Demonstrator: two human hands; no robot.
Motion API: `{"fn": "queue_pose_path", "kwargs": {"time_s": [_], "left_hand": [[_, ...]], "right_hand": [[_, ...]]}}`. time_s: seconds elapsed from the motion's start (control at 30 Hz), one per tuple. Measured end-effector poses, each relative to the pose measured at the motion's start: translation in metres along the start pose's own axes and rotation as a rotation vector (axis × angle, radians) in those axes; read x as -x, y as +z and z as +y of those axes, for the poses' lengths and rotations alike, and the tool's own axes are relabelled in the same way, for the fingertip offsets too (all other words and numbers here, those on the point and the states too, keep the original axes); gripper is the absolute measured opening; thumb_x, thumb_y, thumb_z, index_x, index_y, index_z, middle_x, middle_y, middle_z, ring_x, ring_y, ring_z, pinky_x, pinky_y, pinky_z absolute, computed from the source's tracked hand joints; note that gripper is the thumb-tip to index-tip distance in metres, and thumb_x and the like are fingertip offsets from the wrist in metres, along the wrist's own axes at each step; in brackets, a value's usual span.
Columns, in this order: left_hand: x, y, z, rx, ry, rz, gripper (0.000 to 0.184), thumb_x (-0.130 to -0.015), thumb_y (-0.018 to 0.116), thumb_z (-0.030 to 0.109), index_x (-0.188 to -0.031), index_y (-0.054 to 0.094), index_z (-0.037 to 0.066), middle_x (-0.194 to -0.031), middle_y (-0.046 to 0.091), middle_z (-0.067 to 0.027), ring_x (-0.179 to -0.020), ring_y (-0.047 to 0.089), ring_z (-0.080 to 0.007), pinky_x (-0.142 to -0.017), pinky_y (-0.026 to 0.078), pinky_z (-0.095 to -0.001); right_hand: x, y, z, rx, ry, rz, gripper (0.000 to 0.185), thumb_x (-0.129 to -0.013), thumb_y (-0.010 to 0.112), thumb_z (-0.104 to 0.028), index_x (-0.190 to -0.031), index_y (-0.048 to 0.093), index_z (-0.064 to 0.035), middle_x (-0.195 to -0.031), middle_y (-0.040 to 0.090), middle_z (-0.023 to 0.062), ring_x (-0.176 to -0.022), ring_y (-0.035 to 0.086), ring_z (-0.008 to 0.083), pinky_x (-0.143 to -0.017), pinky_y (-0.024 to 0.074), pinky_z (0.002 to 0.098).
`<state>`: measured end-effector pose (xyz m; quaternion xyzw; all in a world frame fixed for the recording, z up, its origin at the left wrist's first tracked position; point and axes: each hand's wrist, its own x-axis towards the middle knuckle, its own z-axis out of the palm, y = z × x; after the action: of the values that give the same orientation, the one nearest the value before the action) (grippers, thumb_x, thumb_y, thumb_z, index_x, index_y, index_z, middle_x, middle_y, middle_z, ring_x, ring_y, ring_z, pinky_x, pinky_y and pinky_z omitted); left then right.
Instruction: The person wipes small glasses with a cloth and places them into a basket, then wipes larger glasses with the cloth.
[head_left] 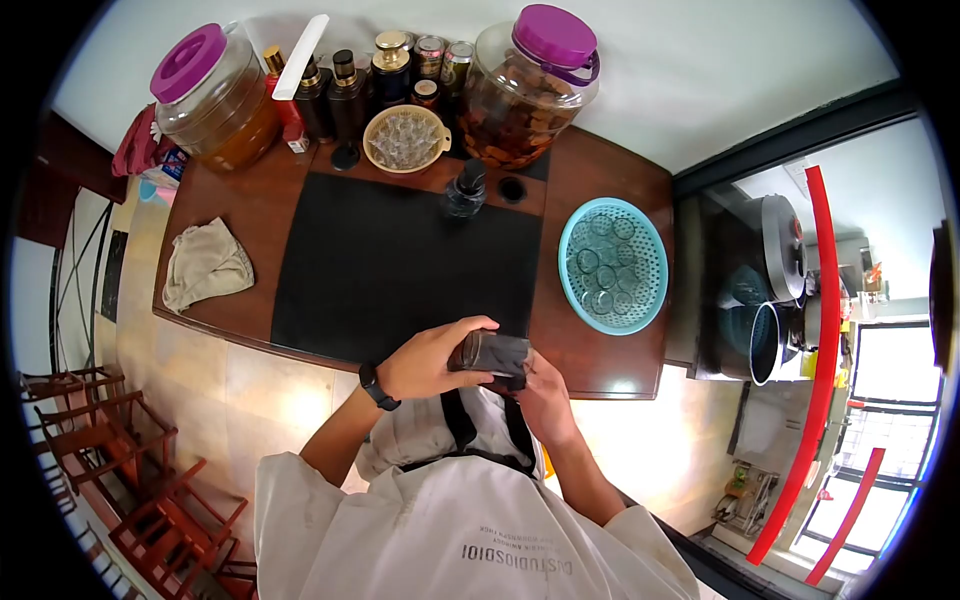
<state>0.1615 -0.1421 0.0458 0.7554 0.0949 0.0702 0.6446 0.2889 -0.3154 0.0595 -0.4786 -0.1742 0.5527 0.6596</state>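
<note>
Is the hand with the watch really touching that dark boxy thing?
Touching. The head view shows the left hand gripping one end of the dark boxy thing, with no gap between them.

A brown table (590,368) bears jars (515,115), bottles (347,105), cans (428,58), a tan bowl (403,167), blue basket (612,323) and cloth (207,265).

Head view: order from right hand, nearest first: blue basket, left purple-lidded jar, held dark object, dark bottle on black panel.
1. Held dark object: just left of the right hand.
2. Blue basket: ahead, right.
3. Dark bottle: ahead, left, on the black panel.
4. Left purple-lidded jar: back left.
</note>
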Motion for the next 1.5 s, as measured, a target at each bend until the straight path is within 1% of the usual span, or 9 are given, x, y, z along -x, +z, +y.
{"fn": "queue_pose_path", "kwargs": {"time_s": [0.1,0.63,0.83,0.9,1.03,1.13,1.23,1.4,1.5], "left_hand": [[0.001,-0.006,0.002,-0.193,0.149,0.019,0.069,-0.076,0.078,0.021,-0.135,0.044,0.010,-0.117,0.059,-0.0174,-0.099,0.061,-0.0349,-0.085,0.049,-0.0386],[0.001,0.001,0.008,-0.209,0.207,0.176,0.056,-0.084,0.071,0.023,-0.131,0.046,0.007,-0.119,0.058,-0.0161,-0.101,0.060,-0.0357,-0.086,0.050,-0.0391],[0.006,0.001,0.013,-0.123,-0.092,0.091,0.062,-0.079,0.076,0.019,-0.132,0.047,0.008,-0.118,0.058,-0.0162,-0.104,0.060,-0.0331,-0.088,0.049,-0.0364],[0.003,0.004,0.006,-0.183,0.188,0.190,0.058,-0.080,0.075,0.022,-0.130,0.048,0.009,-0.111,0.060,-0.0150,-0.098,0.061,-0.0345,-0.084,0.050,-0.0396],[0.001,-0.002,0.002,-0.194,0.245,0.117,0.058,-0.081,0.075,0.022,-0.131,0.048,0.011,-0.105,0.060,-0.0142,-0.095,0.061,-0.0338,-0.082,0.050,-0.0397],[0.001,-0.002,0.007,-0.187,0.222,0.128,0.056,-0.082,0.073,0.020,-0.132,0.048,0.012,-0.103,0.060,-0.0145,-0.092,0.061,-0.0331,-0.082,0.050,-0.0392],[0.007,0.002,0.004,-0.195,0.127,0.179,0.056,-0.084,0.072,0.019,-0.133,0.047,0.011,-0.104,0.060,-0.0161,-0.090,0.061,-0.0336,-0.079,0.051,-0.0375],[0.008,0.014,-0.027,0.235,0.046,0.203,0.053,-0.090,0.067,0.020,-0.135,0.042,0.007,-0.104,0.062,-0.0113,-0.084,0.060,-0.0169,-0.074,0.049,-0.0298],[0.010,0.014,-0.031,0.213,0.001,0.179,0.050,-0.092,0.063,0.018,-0.136,0.041,0.005,-0.108,0.061,-0.0089,-0.089,0.056,-0.0120,-0.079,0.047,-0.0277]], "right_hand": [[-0.008,-0.009,0.005,-0.049,0.169,0.014,0.058,-0.087,0.057,-0.036,-0.129,0.049,0.0036,-0.125,0.057,0.0082,-0.118,0.051,0.0171,-0.105,0.0331,0.0328],[-0.008,0.001,-0.003,-0.156,0.153,0.070,0.052,-0.092,0.051,-0.036,-0.129,0.051,-0.0002,-0.125,0.058,0.0057,-0.115,0.053,0.0159,-0.102,0.0367,0.0322],[-0.007,0.009,0.007,-0.103,0.082,0.147,0.049,-0.093,0.035,-0.026,-0.128,0.049,0.0061,-0.125,0.058,0.0133,-0.114,0.055,0.0218,-0.102,0.0393,0.0351],[-0.009,0.003,0.010,-0.084,0.100,0.127,0.052,-0.095,0.032,-0.031,-0.128,0.049,0.0059,-0.125,0.057,0.0141,-0.115,0.053,0.0224,-0.103,0.0379,0.0350],[-0.006,-0.009,0.011,0.126,0.087,0.123,0.041,-0.098,0.037,-0.025,-0.125,0.053,0.0017,-0.122,0.060,0.0087,-0.113,0.054,0.0168,-0.102,0.0373,0.0309],[-0.007,0.008,-0.007,-0.369,0.121,0.038,0.040,-0.100,0.034,-0.024,-0.124,0.053,0.0022,-0.121,0.061,0.0083,-0.112,0.054,0.0154,-0.100,0.0384,0.0303],[-0.005,0.026,-0.016,0.787,0.193,0.194,0.050,-0.097,0.029,-0.032,-0.123,0.053,0.0043,-0.124,0.059,0.0146,-0.114,0.055,0.0237,-0.102,0.0377,0.0350],[-0.006,0.017,0.005,-0.149,0.076,0.138,0.051,-0.096,0.035,-0.031,-0.129,0.047,0.0058,-0.126,0.059,0.0150,-0.117,0.054,0.0225,-0.103,0.0392,0.0366],[-0.005,0.010,0.007,-0.175,0.051,0.113,0.051,-0.096,0.036,-0.030,-0.130,0.046,0.0067,-0.127,0.058,0.0154,-0.116,0.055,0.0221,-0.103,0.0400,0.0362]]}}
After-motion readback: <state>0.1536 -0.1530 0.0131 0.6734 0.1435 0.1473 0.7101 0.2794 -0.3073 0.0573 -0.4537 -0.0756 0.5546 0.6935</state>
